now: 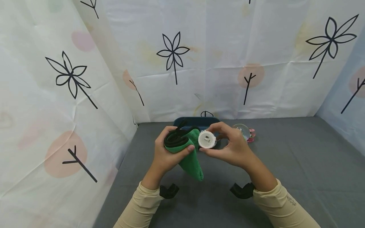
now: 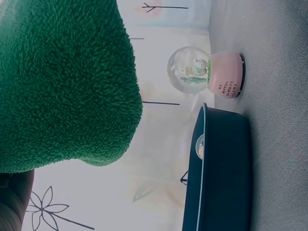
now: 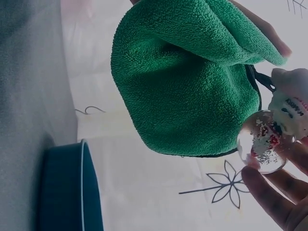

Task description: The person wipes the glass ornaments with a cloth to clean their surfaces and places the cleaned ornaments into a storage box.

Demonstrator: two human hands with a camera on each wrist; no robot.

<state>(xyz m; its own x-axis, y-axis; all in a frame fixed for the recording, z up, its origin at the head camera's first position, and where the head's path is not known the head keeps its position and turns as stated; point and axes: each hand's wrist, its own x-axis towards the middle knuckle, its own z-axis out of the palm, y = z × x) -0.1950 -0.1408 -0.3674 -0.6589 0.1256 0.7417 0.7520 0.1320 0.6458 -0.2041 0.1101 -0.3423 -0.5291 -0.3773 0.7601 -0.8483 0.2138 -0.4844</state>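
My left hand (image 1: 163,158) grips a bunched green plush cloth (image 1: 192,166) with black trim (image 1: 176,139) gathered on top. One corner of the cloth hangs down toward the table. Close beside it, my right hand (image 1: 235,144) pinches a small snow globe between thumb and fingers, its round white underside (image 1: 207,139) facing the head camera. In the right wrist view the globe's clear ball (image 3: 262,144) points downward, red and white bits inside, below its pale base (image 3: 291,103). Both hands are raised over the table, and the cloth nearly meets the globe.
Behind the hands stands a dark blue bin (image 1: 196,121), partly hidden; another glass ball (image 2: 200,147) shows inside it. A snow globe with a pink lettered base (image 2: 226,74) stands by the bin. The grey table (image 1: 299,164) ends at a patterned curtain (image 1: 214,88).
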